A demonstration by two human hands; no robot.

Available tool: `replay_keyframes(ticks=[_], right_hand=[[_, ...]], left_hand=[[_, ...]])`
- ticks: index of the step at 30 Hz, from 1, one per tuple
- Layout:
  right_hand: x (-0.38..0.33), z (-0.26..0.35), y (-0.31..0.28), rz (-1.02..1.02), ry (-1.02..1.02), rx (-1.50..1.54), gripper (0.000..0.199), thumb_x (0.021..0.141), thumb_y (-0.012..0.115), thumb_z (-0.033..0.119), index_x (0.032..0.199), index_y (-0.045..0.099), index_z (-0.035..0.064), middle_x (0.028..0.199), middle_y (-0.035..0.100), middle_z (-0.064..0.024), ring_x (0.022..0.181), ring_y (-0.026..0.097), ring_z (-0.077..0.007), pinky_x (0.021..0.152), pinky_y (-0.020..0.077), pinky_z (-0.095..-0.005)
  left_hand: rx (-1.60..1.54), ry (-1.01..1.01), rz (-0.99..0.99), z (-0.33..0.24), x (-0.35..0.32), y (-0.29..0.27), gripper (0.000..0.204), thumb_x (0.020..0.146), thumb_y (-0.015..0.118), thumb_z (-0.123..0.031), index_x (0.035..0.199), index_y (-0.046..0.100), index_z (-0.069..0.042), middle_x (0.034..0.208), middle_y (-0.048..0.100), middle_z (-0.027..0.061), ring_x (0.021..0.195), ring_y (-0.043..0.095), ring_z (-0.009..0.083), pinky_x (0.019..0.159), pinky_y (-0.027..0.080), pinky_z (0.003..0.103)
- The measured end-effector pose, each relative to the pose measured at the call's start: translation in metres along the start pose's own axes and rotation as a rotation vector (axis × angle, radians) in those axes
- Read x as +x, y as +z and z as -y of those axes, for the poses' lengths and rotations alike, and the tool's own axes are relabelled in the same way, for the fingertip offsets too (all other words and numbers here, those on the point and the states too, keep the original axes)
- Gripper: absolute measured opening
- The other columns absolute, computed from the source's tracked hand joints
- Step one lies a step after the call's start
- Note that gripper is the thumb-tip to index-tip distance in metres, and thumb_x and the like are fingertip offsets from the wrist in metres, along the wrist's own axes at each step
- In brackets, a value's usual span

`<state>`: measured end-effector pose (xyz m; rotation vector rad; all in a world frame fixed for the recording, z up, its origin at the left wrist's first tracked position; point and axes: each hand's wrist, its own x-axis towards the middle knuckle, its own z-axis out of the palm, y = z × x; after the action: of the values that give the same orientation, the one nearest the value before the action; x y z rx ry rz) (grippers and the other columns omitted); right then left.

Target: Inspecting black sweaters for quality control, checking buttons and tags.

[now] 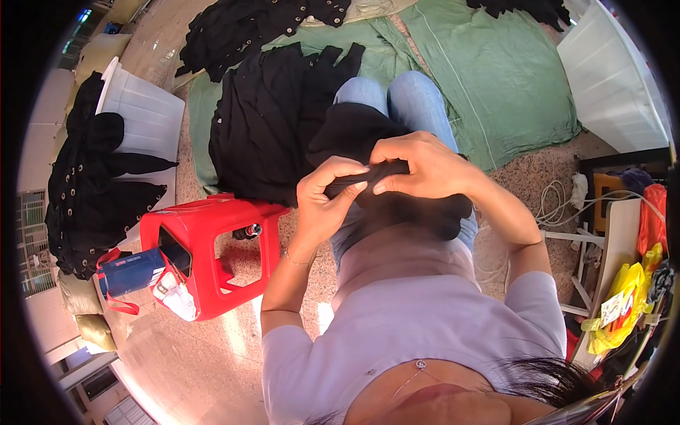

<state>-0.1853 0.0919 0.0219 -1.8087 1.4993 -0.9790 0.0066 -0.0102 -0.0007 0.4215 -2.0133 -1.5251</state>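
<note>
Both forearms come up from the lower part of the picture and meet in front of the chest, above the lap. The left hand (327, 191) is bent at the wrist, its fingers curled inward and pinched together with the thumb. The right hand (418, 164) sits just beside it, a little higher, palm turned down, fingers bent and closed in a pinch. The fingertips of the two hands almost touch.

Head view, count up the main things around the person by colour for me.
Black: 4, garment in both hands, pile on lap, heap on bin, heap at top
White: 2, bins
Red: 1, stool
Green: 1, floor cloth
Total: 8
</note>
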Motion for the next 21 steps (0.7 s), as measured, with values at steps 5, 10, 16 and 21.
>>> replay_keyframes(ticks=[5, 10, 16, 21], right_hand=[[-0.007, 0.011, 0.039, -0.526, -0.17, -0.387, 0.024, 0.071, 0.074, 0.019, 0.075, 0.054, 0.0061, 0.063, 0.054, -0.0087, 0.058, 0.059, -0.0301, 0.05, 0.0449, -0.0388], [-0.003, 0.0, 0.047, -0.756, -0.231, -0.567, 0.028, 0.063, 0.075, 0.01, 0.088, 0.062, 0.0059, 0.071, 0.054, -0.007, 0.057, 0.056, -0.0239, 0.051, 0.0462, -0.0363], [-0.03, -0.012, 0.012, -0.483, 0.036, -0.708, 0.022, 0.074, 0.073, 0.009, 0.094, 0.064, 0.0069, 0.087, 0.058, -0.0066, 0.077, 0.063, -0.0272, 0.064, 0.051, -0.0371], [-0.058, -0.026, -0.014, -0.478, 0.234, -0.57, 0.019, 0.082, 0.067, 0.005, 0.101, 0.063, 0.0065, 0.095, 0.063, -0.0114, 0.084, 0.063, -0.0351, 0.07, 0.0514, -0.0414]], left_hand=[[-0.021, 0.038, -0.189, -0.001, -0.005, 0.011, 0.014, 0.082, 0.067, 0.009, 0.094, 0.067, 0.002, 0.089, 0.068, 0.009, 0.085, 0.064, 0.0126, 0.076, 0.049, 0.023], [0.164, 0.16, -0.235, 0.001, -0.002, 0.017, 0.027, 0.086, 0.066, 0.001, 0.112, 0.068, -0.004, 0.083, 0.066, 0.008, 0.076, 0.06, 0.0162, 0.07, 0.047, 0.025], [0.615, 0.121, 0.112, 0.004, -0.003, -0.028, 0.034, 0.075, 0.07, 0.004, 0.106, 0.072, -0.009, 0.084, 0.067, 0.0083, 0.071, 0.058, 0.0232, 0.067, 0.047, 0.03], [0.332, -0.07, 0.014, 0.011, -0.008, -0.065, 0.015, 0.073, 0.074, 0.005, 0.087, 0.067, 0.0, 0.078, 0.062, 0.0066, 0.072, 0.06, 0.017, 0.068, 0.047, 0.026]])
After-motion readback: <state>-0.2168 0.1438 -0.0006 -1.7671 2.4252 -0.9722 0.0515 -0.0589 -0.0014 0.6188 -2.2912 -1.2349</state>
